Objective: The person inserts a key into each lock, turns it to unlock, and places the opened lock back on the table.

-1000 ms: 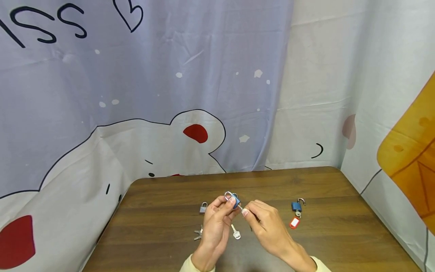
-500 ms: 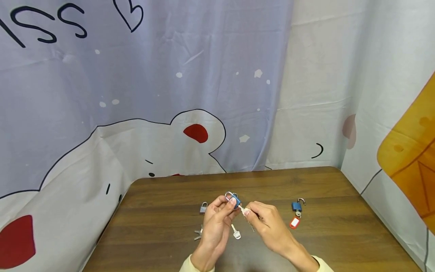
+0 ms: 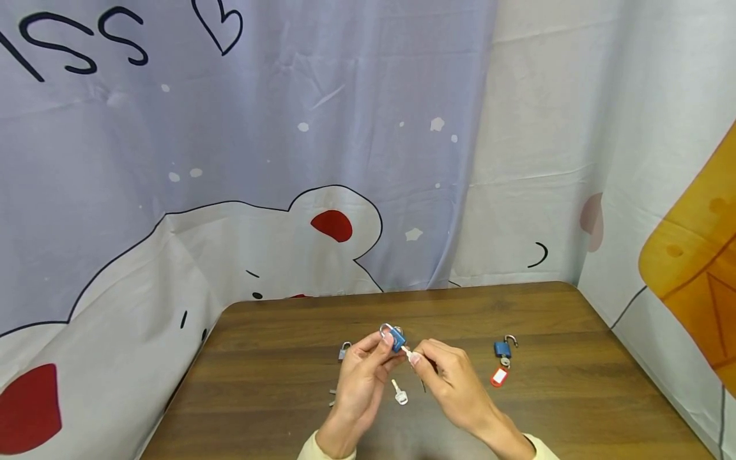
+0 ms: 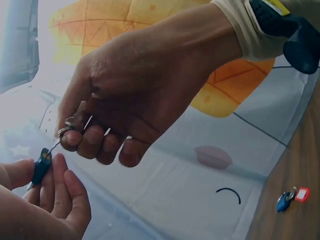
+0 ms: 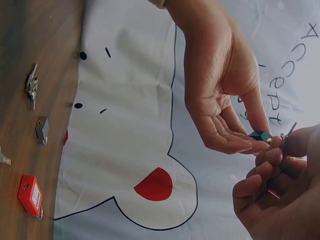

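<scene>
My left hand (image 3: 363, 381) grips a small blue padlock (image 3: 398, 340) between thumb and fingers, its silver shackle pointing up and left. My right hand (image 3: 457, 383) pinches a silver key (image 3: 409, 353) at the padlock's lower end. The key's tip meets the brass keyhole face in the left wrist view; how deep it sits cannot be made out. More keys (image 4: 75, 121) on a ring hang at the right hand's fingers. Lower on the table, between the hands, lies a loose silver key (image 3: 400, 393).
Partly behind the left hand lie a grey padlock (image 3: 343, 352) and several keys (image 5: 32, 87). A red padlock (image 5: 30, 194) shows in the right wrist view. At right, a blue padlock (image 3: 503, 349) with its shackle swung out bears a red tag (image 3: 499, 376).
The left hand has shifted slightly left, covering more of the grey padlock and keys behind it. The right hand's fingers have moved a little on the key, which stays at the padlock.
</scene>
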{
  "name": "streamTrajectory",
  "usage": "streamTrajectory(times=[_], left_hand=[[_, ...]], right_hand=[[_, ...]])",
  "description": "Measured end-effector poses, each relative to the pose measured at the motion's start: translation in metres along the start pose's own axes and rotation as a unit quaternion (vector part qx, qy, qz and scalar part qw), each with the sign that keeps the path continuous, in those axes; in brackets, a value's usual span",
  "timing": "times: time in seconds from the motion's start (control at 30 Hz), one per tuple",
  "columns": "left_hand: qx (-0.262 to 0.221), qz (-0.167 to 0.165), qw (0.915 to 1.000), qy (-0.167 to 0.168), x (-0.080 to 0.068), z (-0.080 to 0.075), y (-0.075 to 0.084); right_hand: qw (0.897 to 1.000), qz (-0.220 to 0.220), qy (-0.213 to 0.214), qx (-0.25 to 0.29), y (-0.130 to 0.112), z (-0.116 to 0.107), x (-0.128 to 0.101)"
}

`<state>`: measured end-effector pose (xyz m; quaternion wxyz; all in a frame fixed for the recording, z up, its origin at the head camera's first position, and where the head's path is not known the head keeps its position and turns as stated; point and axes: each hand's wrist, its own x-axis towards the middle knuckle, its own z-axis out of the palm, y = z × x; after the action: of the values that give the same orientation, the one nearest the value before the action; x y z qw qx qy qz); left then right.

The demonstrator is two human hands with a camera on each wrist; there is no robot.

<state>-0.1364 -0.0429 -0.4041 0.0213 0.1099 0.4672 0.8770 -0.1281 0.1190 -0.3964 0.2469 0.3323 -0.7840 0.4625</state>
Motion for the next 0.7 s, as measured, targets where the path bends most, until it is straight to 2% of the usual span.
streamTrajectory(times=[0.27,0.5,0.7], left_hand=[[0.036,0.010,0.9989,0.027,-0.0006,0.0019,0.0011],[0.069,0.002,0.9969,0.038,-0.0026,0.0065,0.0012],[0.084,0.016,0.9955,0.039,-0.0028,0.0074,-0.0005]], right_hand=[[0.998,-0.008,-0.007,-0.055,-0.0028,-0.0037,0.0015],[0.998,0.000,-0.006,-0.055,-0.0031,-0.0040,0.0020],[0.999,-0.013,0.015,-0.041,-0.0025,-0.0015,0.0025]])
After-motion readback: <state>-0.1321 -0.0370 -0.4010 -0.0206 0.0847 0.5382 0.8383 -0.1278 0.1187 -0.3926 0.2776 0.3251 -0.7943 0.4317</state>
